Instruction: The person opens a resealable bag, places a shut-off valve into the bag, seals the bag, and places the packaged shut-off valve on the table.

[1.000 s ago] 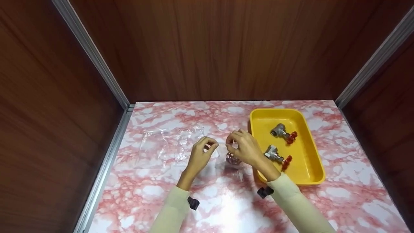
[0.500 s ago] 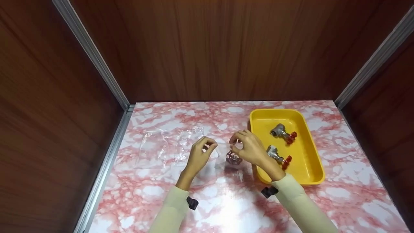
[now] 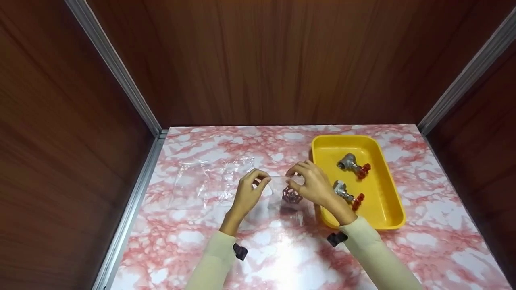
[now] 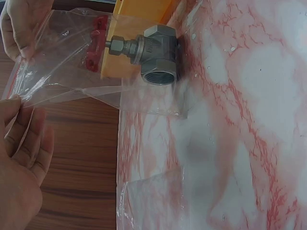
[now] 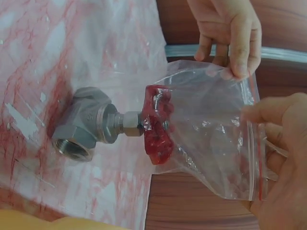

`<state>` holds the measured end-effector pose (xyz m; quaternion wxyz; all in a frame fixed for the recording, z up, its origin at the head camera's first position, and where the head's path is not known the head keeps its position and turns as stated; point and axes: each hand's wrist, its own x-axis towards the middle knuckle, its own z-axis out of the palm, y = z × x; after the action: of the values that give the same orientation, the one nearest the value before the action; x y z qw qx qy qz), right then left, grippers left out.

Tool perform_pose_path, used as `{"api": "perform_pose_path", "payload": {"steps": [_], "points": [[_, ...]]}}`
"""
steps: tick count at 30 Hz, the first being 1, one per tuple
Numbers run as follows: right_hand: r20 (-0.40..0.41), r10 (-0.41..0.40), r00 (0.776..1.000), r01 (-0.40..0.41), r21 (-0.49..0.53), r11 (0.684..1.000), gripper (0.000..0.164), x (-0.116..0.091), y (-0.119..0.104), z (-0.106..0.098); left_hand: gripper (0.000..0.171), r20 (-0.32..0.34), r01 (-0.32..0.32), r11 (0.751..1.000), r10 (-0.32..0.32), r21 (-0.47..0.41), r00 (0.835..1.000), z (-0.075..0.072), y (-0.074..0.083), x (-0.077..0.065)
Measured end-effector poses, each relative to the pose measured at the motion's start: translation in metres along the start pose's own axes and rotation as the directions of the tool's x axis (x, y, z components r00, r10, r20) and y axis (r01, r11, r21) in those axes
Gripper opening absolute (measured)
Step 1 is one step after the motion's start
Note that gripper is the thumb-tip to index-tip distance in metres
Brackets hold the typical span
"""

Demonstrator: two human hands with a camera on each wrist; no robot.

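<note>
Your left hand (image 3: 247, 194) and right hand (image 3: 313, 184) are pinching a zip bag (image 5: 213, 132) by its mouth; a red-handled valve (image 5: 109, 123) is sitting inside. Just right, a yellow tray (image 3: 375, 201) is holding two valves (image 3: 349, 162); clear bags (image 3: 192, 186) are lying left on the counter (image 3: 201, 141).

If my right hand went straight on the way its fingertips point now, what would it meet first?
Beyond the clear bag that the right hand pinches, probably the left hand, facing it along the bag's zip strip; depth is hard to judge.

The bag (image 5: 211, 129) looks glossy plastic, the valve body (image 5: 88, 120) metal, the handwheel (image 5: 156, 127) glossy.
</note>
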<state>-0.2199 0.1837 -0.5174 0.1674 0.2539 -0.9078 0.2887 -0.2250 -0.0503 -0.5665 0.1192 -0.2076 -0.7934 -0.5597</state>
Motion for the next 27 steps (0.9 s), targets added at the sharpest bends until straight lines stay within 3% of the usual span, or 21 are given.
{"api": "perform_pose_path", "payload": {"steps": [4,9,15,20,27], "points": [[-0.028,-0.046,0.999,0.046,-0.018,0.999,0.018,0.0006,-0.0002,0.0022,0.011,0.005,0.01,1.0,-0.009,-0.016,1.0,-0.0001,-0.0003,-0.0003],[-0.075,-0.133,0.988,0.129,-0.059,0.99,0.012,0.0035,0.001,0.0072,0.014,0.019,0.012,1.0,-0.012,-0.019,1.0,0.0008,0.0001,0.0002],[-0.084,-0.177,0.981,0.171,-0.077,0.982,0.006,0.0044,0.0018,0.009,0.012,0.0,0.008,1.0,-0.008,-0.009,1.0,0.0024,-0.0001,0.0007],[-0.067,-0.158,0.985,0.152,-0.082,0.985,0.005,0.0037,0.0021,0.0073,0.012,-0.004,0.008,1.0,-0.008,-0.001,1.0,0.0018,-0.0009,0.0008],[-0.054,-0.051,0.997,0.048,-0.059,0.997,0.012,0.0019,0.0042,0.005,0.01,-0.001,0.012,1.0,-0.012,-0.011,1.0,0.0003,-0.0033,0.0041]]}}
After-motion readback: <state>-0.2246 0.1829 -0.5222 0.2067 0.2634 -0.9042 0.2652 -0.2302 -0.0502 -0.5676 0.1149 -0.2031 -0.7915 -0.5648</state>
